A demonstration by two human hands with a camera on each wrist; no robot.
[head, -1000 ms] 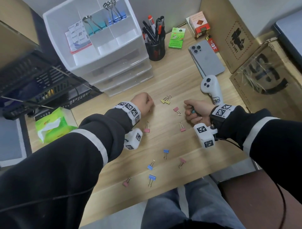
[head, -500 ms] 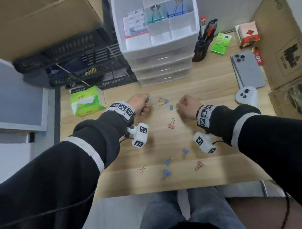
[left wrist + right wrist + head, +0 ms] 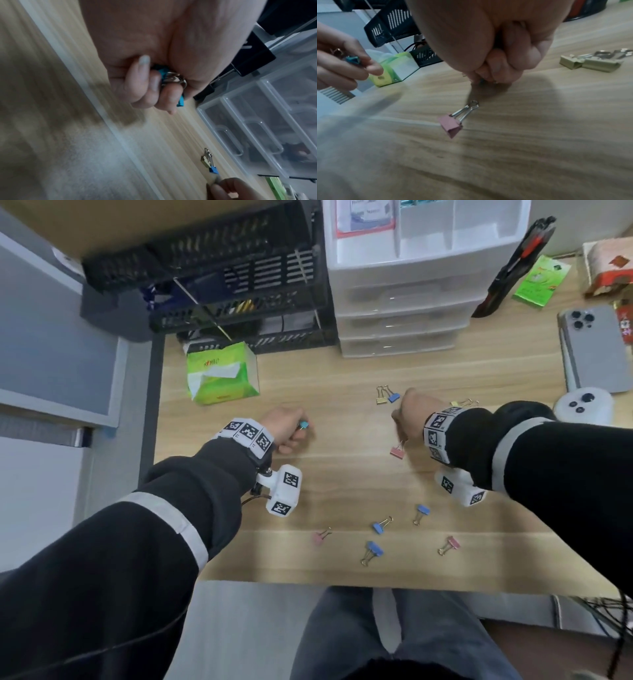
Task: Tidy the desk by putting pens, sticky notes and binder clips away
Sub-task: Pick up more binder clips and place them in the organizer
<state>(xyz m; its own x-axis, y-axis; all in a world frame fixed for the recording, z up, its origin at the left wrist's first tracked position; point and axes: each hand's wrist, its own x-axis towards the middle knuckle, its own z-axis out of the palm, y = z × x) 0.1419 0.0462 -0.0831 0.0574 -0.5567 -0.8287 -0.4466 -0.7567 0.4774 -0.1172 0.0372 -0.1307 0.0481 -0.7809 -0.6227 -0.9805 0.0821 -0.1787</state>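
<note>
Small binder clips lie scattered on the wooden desk [image 3: 342, 481]. My left hand [image 3: 296, 429] is curled round teal binder clips [image 3: 163, 73], and one teal clip [image 3: 303, 425] sticks out past the fingers. My right hand [image 3: 399, 419] is a fist low over the desk, pinching a small clip that its fingers [image 3: 498, 67] mostly hide. A pink clip [image 3: 451, 125] lies just below that fist. A yellow and a blue clip [image 3: 387, 398] lie beyond the right hand, with yellow clips [image 3: 590, 62] to its right. Several blue and pink clips [image 3: 380, 527] sit near the front edge.
A white drawer organizer [image 3: 404, 313] stands at the back with a black pen holder [image 3: 507, 278] to its right. A green tissue pack [image 3: 219, 374] and black mesh trays [image 3: 239, 302] are at the back left. A phone [image 3: 596, 350] and a white controller [image 3: 582, 405] lie at the right.
The head view has swung left and down. My right hand moved left across the desk, and the blue clip that lay beside it is gone from the surface. My left hand still holds teal clips.
</note>
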